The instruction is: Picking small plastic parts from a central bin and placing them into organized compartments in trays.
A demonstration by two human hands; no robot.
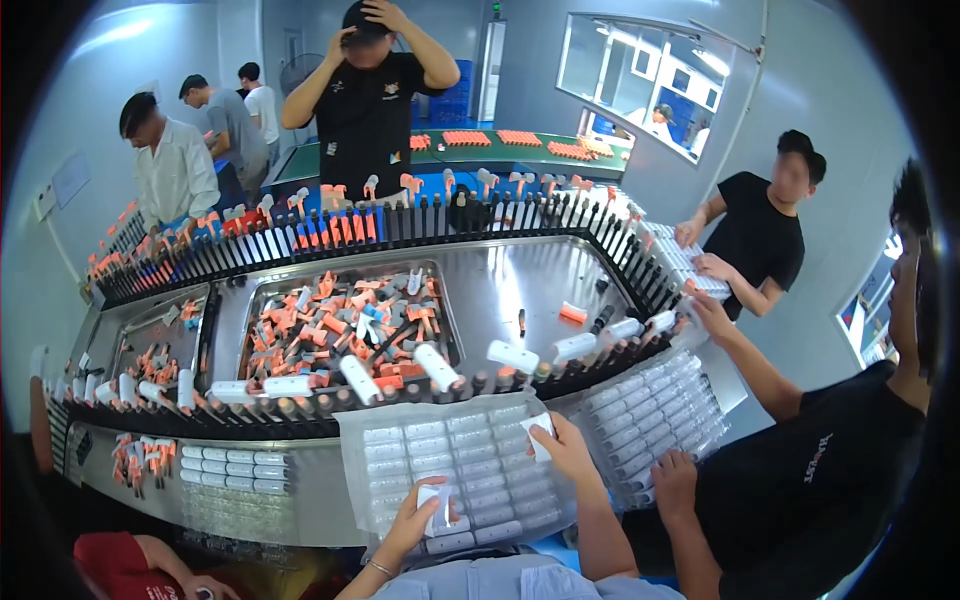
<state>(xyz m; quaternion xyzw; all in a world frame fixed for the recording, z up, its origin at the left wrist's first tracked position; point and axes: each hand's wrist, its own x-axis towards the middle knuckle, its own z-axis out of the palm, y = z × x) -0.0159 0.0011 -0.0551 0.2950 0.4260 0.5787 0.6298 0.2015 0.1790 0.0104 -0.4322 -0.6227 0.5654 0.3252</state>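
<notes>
My left hand [408,522] is closed around a small white plastic casing [433,509] over the near left part of a clear tray. Farther to the right, my right hand [566,447] pinches another white casing [538,436] at the tray's right edge. The clear plastic tray [352,452] lies in front of me, with rows of white tube-like casings [474,468] in its pockets. Just beyond it, white casings [437,368] sit tilted on the upright pegs of a black rack [320,408].
A metal basin [448,285] holds a heap of orange and grey parts [340,320]. Pegged racks ring the table. More casing trays [655,415] stand at right, beside a co-worker [830,470] whose arms reach close to mine. Another tray [235,490] lies left, near a person in red [115,565].
</notes>
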